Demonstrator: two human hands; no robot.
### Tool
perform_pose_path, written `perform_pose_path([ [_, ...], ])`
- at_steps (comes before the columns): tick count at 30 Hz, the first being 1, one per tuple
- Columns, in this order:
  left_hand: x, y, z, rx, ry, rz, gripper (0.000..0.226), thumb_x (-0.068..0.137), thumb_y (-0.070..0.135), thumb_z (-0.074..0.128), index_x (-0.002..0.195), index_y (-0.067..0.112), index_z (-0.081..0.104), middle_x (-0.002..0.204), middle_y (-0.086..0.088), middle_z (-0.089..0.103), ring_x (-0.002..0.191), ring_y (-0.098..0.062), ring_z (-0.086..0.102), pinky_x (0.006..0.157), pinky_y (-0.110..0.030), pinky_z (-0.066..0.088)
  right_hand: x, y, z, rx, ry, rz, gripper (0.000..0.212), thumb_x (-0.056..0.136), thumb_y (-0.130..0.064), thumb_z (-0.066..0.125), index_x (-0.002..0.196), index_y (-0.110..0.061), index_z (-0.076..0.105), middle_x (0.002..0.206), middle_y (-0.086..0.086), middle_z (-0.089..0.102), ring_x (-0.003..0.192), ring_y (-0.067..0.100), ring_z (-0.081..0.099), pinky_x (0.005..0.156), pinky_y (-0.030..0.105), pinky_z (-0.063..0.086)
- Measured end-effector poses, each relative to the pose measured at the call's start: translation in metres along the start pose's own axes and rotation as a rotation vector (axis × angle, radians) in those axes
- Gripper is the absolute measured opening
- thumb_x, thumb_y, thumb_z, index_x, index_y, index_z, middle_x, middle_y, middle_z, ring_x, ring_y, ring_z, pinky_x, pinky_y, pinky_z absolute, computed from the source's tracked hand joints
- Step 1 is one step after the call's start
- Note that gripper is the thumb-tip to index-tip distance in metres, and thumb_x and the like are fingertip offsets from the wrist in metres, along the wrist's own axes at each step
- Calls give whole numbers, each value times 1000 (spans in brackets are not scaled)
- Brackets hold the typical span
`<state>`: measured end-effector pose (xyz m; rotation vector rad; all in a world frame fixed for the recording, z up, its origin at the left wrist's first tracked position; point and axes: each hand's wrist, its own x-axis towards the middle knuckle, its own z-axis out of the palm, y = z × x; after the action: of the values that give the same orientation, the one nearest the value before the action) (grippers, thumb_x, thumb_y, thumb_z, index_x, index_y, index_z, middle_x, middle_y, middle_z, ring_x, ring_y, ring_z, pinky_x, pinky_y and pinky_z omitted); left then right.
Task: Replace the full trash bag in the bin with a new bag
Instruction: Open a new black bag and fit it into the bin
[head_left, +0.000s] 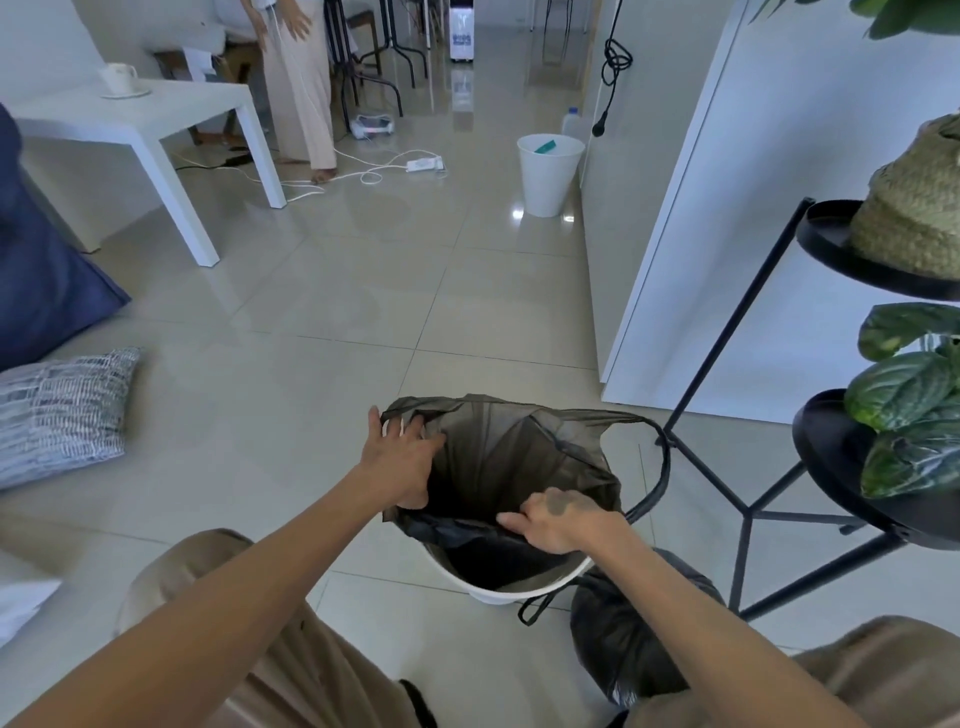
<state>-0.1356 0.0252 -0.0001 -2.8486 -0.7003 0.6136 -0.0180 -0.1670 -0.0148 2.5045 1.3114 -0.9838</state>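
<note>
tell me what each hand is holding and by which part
The right hand pinches the new bag by the near edge of its mouth. The left hand, fingers spread, only presses the far-left edge onto the bin.

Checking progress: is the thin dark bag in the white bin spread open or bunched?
Spread open: the thin dark bag shows its inside; right hand pinches its edge.

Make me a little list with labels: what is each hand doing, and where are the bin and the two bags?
bin: white, on the floor
new bag: dark, open, inside the bin
left hand: fingers spread, pressing the new bag's far edge
right hand: pinches the new bag's near edge
full bag: on the floor, right of the bin
</note>
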Motion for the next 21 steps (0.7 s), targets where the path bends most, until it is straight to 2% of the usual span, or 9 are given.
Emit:
perform_pose_path([
  [4,5,-8,0,-110,-4,-50,93,80,67,61,156,33,20,157,-12,37,146,-39,29,118,-67,-2,-11,26,-17,-40,24,52,80,96,-71,20,131,-10,59,133,17,61,122,34,57,101,46,44],
  [7,6,-6,0,-124,41,-76,91,84,73,52,159,34,15,158,-13,38,147,-39,30,118,-67,-4,-15,37,-28,-131,89,130,76,95,-71,26,134,-13,56,140,15,56,128,34,52,103,46,43],
  [9,2,0,0,-83,16,-23,97,83,63,62,159,33,10,159,-14,35,147,-40,29,117,-68,-3,-13,42,-32,-165,85,164,74,94,-68,39,148,-17,40,151,13,46,137,34,44,109,48,40],
  [12,-3,4,-1,-18,-77,32,97,84,37,66,160,32,6,162,-16,25,148,-41,25,117,-67,-2,-9,46,-32,-114,69,190,94,88,-58,60,159,-23,9,161,9,32,143,33,38,112,49,39],
  [14,-4,0,-4,-2,-114,55,97,84,29,64,161,33,4,165,-15,18,149,-40,23,118,-66,0,-5,52,-37,30,95,208,105,85,-53,69,160,-24,2,163,7,29,145,32,36,114,46,37],
  [16,-2,-7,-5,-8,-125,99,98,84,28,65,160,34,4,166,-12,16,149,-38,23,118,-64,9,-4,57,-44,148,104,178,103,85,-52,70,160,-22,6,163,8,29,146,31,35,116,44,35],
  [18,1,-14,-5,-34,-111,156,100,83,29,69,159,36,5,166,-9,18,146,-37,28,115,-61,25,-5,57,-50,173,93,132,95,88,-52,65,160,-20,11,163,8,29,146,30,34,116,41,33],
  [20,4,-17,-8,-47,-52,221,104,79,38,75,159,36,9,162,-4,24,140,-36,37,103,-55,44,-6,53,-55,185,88,113,83,93,-49,61,158,-18,20,153,14,45,133,31,50,106,38,43],
  [21,4,-17,-9,-48,-10,248,105,77,44,77,159,36,12,160,-1,27,137,-35,42,97,-51,49,-6,51,-57,226,91,118,75,95,-47,59,155,-18,27,137,18,59,116,33,63,94,38,52],
])
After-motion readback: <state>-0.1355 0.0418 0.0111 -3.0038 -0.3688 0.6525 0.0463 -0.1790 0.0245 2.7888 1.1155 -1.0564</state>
